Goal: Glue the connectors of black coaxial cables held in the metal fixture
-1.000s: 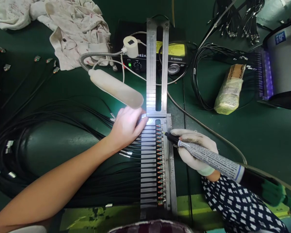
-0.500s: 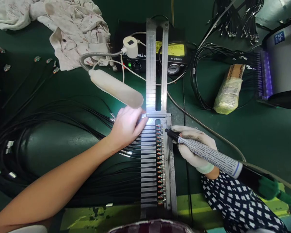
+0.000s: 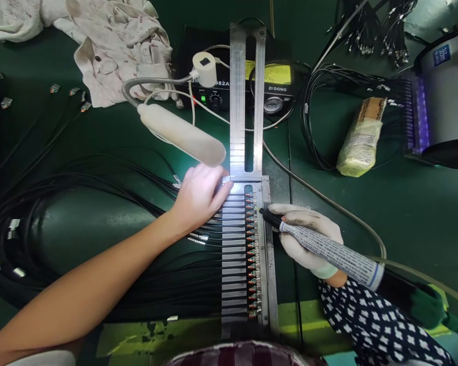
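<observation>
My bare left hand (image 3: 202, 198) rests at the left edge of the slotted metal fixture (image 3: 233, 264), near its upper end, with its fingers curled; what they hold, if anything, is hidden. Black cables (image 3: 198, 279) run from the left into the fixture's slots, their small connectors (image 3: 252, 252) lined up along the right rail. In my gloved right hand (image 3: 309, 236) is a pen-shaped dispenser (image 3: 328, 250), its black tip beside the upper connectors. A white lamp (image 3: 183, 136) shines over my left hand.
Behind the fixture sits a black controller box (image 3: 278, 96) with a gauge. A crumpled cloth (image 3: 118, 56) lies at the back left. To the right are a wrapped block (image 3: 361, 140), coiled cables (image 3: 309, 117) and a grey machine with purple light (image 3: 450, 96).
The dispenser tip and my right hand have moved slightly down along the row of connectors, toward me. My left hand stays at the same place on the fixture.
</observation>
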The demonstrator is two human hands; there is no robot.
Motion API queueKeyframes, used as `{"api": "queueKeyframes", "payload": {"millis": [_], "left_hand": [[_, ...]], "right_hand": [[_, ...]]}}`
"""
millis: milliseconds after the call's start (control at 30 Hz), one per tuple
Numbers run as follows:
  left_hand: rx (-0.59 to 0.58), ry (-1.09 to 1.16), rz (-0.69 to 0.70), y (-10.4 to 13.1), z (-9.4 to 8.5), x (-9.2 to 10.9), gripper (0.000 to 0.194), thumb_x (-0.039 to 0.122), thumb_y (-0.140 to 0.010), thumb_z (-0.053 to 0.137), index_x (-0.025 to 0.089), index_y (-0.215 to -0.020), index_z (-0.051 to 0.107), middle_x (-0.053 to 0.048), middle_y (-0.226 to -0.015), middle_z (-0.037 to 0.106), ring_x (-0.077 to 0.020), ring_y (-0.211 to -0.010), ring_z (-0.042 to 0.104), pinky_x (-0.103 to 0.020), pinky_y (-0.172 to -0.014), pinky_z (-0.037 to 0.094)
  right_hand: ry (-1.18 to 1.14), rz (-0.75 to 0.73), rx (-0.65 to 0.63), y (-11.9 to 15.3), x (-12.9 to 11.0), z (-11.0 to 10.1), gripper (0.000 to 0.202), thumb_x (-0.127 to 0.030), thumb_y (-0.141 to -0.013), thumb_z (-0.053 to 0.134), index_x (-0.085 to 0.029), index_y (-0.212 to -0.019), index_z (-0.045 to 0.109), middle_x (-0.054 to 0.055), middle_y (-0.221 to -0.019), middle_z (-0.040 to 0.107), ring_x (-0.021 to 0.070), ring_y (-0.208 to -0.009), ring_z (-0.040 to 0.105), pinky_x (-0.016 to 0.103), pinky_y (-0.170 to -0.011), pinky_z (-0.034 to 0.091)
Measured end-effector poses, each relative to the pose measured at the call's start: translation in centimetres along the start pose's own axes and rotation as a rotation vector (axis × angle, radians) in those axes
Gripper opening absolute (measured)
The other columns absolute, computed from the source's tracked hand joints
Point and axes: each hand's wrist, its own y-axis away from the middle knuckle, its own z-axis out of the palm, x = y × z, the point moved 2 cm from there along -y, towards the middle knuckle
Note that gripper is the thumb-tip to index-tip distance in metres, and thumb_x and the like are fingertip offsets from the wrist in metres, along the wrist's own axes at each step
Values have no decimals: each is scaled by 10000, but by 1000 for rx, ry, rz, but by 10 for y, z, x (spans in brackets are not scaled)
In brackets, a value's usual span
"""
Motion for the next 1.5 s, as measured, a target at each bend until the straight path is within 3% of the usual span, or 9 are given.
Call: {"api": "queueKeyframes", "payload": {"millis": [600, 1233, 1500], "left_hand": [[-4, -13, -6, 0, 0, 0, 201, 342, -988, 462, 182, -958, 579, -63, -885, 635, -236, -847, 549, -359, -751, 366], [-5, -11, -7, -1, -1, 2, 182, 337, -988, 462, 192, -941, 562, -64, -879, 626, -239, -849, 542, -367, -760, 368], [-4, -13, -19, -1, -1, 3, 188, 343, -983, 453, 196, -941, 561, -64, -882, 631, -234, -854, 546, -361, -772, 377]], "right_hand": [[3, 5, -19, 2, -3, -3, 167, -191, -847, 742, -217, -991, 661, 73, -1083, 760, 243, -945, 754, 344, -847, 636], [-54, 62, 4, 1, 3, -1, 175, -203, -850, 759, -215, -1001, 670, 103, -1109, 752, 267, -977, 747, 400, -862, 643], [-56, -14, 25, 2, -3, -7, 203, -211, -854, 757, -219, -1029, 655, 102, -1110, 751, 274, -961, 751, 394, -835, 651]]}}
